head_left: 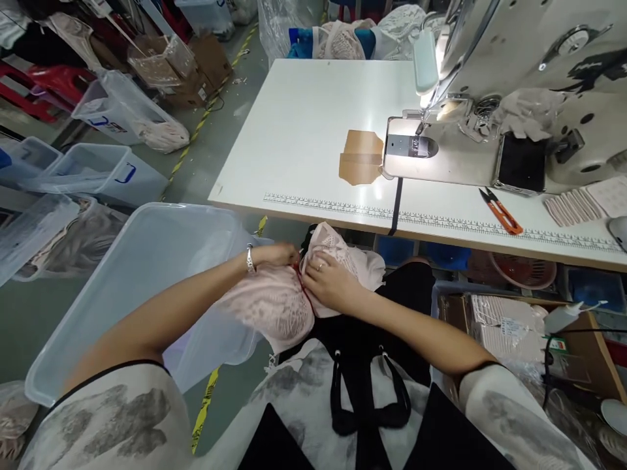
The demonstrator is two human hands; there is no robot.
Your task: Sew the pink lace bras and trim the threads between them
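Note:
A pale pink lace bra lies across my lap, with a thin red strip running down between its cups. My left hand, wearing a metal band at the wrist, is closed at the upper middle of the bra beside the red strip; its fingertips are partly hidden. Curled over the other cup, my right hand has a ring on one finger and grips the fabric near the same strip. Under my left forearm stands a large translucent plastic bin.
Ahead is a white sewing table with a printed ruler along its front edge. A sewing machine stands at the right, with a brown card by its needle plate. Orange thread snips lie near the edge. More bins fill the left floor.

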